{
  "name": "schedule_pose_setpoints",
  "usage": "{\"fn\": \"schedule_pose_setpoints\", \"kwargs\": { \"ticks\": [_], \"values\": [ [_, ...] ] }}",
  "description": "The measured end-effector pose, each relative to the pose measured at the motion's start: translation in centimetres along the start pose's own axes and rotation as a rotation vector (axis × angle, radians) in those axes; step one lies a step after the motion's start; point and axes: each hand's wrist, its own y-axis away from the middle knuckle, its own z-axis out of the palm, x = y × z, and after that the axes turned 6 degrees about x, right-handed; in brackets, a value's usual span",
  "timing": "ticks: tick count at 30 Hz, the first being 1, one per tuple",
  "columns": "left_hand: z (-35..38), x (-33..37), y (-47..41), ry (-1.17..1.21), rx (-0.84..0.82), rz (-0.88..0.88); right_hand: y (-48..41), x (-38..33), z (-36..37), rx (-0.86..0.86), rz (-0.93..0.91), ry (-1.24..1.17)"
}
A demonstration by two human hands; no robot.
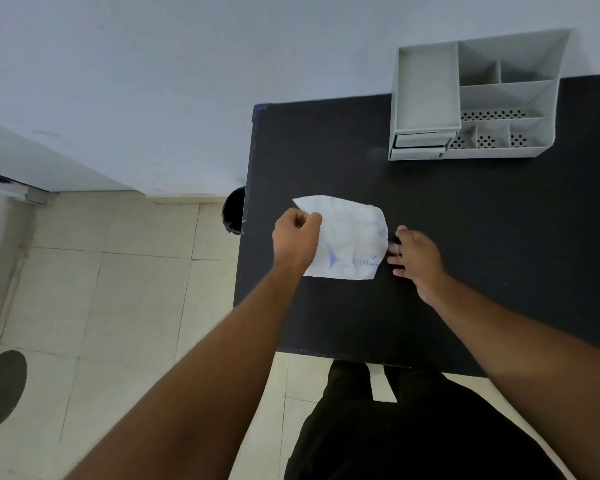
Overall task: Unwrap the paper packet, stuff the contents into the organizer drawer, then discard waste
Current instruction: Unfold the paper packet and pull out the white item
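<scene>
A crumpled white paper wrapper (352,239) with faint blue print hangs spread out over the black table (465,254). My left hand (297,237) is shut on its upper left edge and lifts it. My right hand (414,258) hovers at the paper's right edge, fingers spread toward it; something small and dark shows at the fingertips, and I cannot tell what it is. The grey desk organizer (475,95) stands at the table's back right, with a small drawer (418,143) at its lower left front, slightly pulled out.
A black round bin (234,211) sits on the floor just off the table's left edge. Pale floor tiles lie to the left and a white wall behind. My dark trousers are at the table's near edge.
</scene>
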Motion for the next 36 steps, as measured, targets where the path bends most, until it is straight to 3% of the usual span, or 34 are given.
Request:
{"fn": "schedule_pose_setpoints", "kwargs": {
  "ticks": [4, 9, 14, 17, 24, 30, 36],
  "values": [
    [-1.2, -3.0, -1.1, -0.217, 0.069, -0.085, 0.2, 0.3, 0.6, -0.039, -0.037, 0.042],
    [-0.9, -4.6, -0.9, -0.56, 0.148, 0.209, 0.7, 0.1, 1.3, -0.076, -0.039, 0.019],
    [1.4, -5.0, 0.9, -0.648, -0.115, 0.525, 1.3, -0.6, 1.7, -0.06, -0.068, 0.006],
    [3.2, -4.6, 2.3, -0.609, -0.252, 0.574, 1.4, -1.2, 1.7, -0.066, -0.116, 0.002],
    [5.8, -3.2, 2.6, -0.63, -0.213, 0.505, 1.1, -2.0, 1.1, -0.137, -0.157, 0.057],
    [5.5, -3.5, 1.9, -0.49, -0.16, 0.365, -0.6, -2.0, 0.5, -0.042, -0.054, 0.117],
    [5.0, -4.4, 1.5, -0.344, -0.205, 0.25, -1.3, -2.0, 1.7, -0.093, -0.015, 0.205]
  ]
}}
